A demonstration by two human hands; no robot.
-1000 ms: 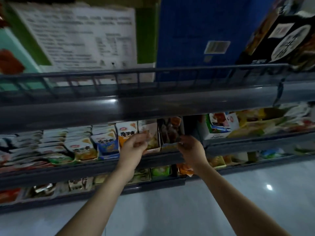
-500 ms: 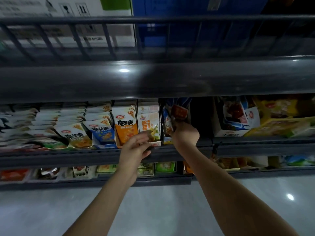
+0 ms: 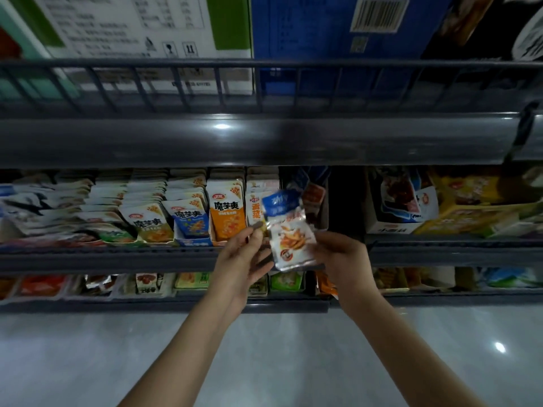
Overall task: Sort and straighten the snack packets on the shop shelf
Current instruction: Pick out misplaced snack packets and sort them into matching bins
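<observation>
Packets [image 3: 227, 212] stand packed in shelf trays [image 3: 192, 241]; right grip [image 3: 340, 257] pinches a blue-white packet [image 3: 289, 233], left grip [image 3: 241, 259] released beside it.

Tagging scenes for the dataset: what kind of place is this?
Most likely a small shop aisle: tiered grey shelves with front rails, rows of snack packets in display trays, barcoded cartons standing on top.

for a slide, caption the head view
Right hand holds a snack packet at the shelf, left hand beside it.
</observation>
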